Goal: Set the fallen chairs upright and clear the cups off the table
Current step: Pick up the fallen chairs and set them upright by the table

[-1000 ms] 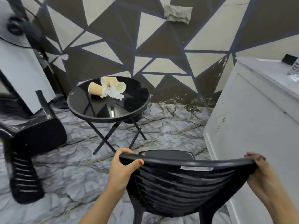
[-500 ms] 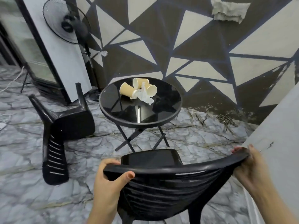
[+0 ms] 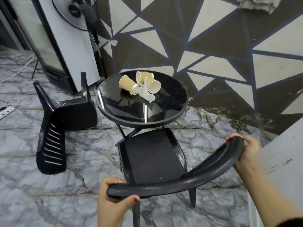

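Landmark: the round black table (image 3: 177,110), glass-topped, on crossed folding legs.

Item 1, upright black chair (image 3: 152,158). I see it standing on its legs on the near side of the table, seat facing the table, front edge of the seat just under the table's near rim. I hold it by the top rail of the backrest.

Item 2, left hand (image 3: 113,203). Clamped on the left end of that top rail, thumb over the near face, fingers wrapped behind.

Item 3, right hand (image 3: 247,151). Clamped on the right end of the same rail, fingers curled over the top edge.

Item 4, fallen black chair (image 3: 64,122). Left of the table, lying tipped over on the marble floor (image 3: 49,194), slatted backrest flat on the floor toward me, legs pointing away toward the wall.

Item 5, three paper cups (image 3: 128,83), all on their sides on the far half of the tabletop, close together.

Item 6, crumpled white tissue (image 3: 146,93), on the tabletop, touching the cups on their near side.

Item 7, standing fan (image 3: 77,12), behind and left of the table, against a white panel.

Item 8, power strip (image 3: 6,110), on the floor, well left of the table.

Item 9, white cabinet (image 3: 282,154), right of the table, just beside my right hand.
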`<state>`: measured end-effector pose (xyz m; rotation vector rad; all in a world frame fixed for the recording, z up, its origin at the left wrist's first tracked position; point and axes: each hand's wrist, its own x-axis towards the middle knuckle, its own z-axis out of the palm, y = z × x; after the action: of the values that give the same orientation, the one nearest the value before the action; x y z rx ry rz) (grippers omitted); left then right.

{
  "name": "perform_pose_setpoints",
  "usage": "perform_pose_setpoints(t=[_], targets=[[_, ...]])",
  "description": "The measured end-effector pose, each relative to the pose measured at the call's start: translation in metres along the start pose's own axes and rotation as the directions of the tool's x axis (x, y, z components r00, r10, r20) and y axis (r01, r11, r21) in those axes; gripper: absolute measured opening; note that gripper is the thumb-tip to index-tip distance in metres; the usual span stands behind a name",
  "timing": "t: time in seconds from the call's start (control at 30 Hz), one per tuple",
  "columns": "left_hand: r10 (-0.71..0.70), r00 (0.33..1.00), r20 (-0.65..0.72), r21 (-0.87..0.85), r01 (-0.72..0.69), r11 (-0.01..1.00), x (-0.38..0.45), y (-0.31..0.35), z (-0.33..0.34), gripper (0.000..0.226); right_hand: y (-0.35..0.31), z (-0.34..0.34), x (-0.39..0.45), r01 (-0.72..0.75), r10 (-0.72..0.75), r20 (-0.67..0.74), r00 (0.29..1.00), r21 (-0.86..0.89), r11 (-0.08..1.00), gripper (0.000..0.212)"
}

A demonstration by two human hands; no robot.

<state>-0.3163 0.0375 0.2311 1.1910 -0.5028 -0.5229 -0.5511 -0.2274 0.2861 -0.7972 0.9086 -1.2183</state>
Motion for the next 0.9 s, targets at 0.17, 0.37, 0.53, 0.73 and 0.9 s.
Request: perform_pose_setpoints(t=[0.17, 0.37, 0.53, 0.73, 0.9], targets=[[-0.060, 0.998, -0.001, 0.016, 0.060, 0.998, -0.002, -0.027, 0.026, 0.083, 0.002, -0.020, 0.031, -0.069, 0.069, -0.029, 0.997, -0.003, 0.998, 0.024], [-0.091, 0.995, 0.039, 0.019, 0.090, 0.996, 0.010, -0.036, 0.068, 0.046, -0.006, -0.051, 0.062, -0.215, 0.207, -0.074, 0.976, -0.131, 0.968, 0.035], [-0.069, 0.996, 0.050, -0.002, 0.069, 0.998, 0.016, -0.030, 0.065, 0.039, 0.000, -0.053, 0.070, -0.210, 0.211, 0.006, 0.977, -0.071, 0.975, 0.026], [-0.071, 0.997, -0.023, 0.015, 0.071, 0.997, -0.019, -0.040, 0.087, 0.088, -0.014, -0.066, 0.080, -0.200, 0.204, 0.015, 0.979, -0.125, 0.972, 0.043], [-0.130, 0.991, -0.014, 0.018, 0.131, 0.991, -0.017, -0.039, 0.085, 0.087, -0.015, -0.075, 0.082, -0.196, 0.207, 0.022, 0.978, -0.249, 0.949, 0.037]])
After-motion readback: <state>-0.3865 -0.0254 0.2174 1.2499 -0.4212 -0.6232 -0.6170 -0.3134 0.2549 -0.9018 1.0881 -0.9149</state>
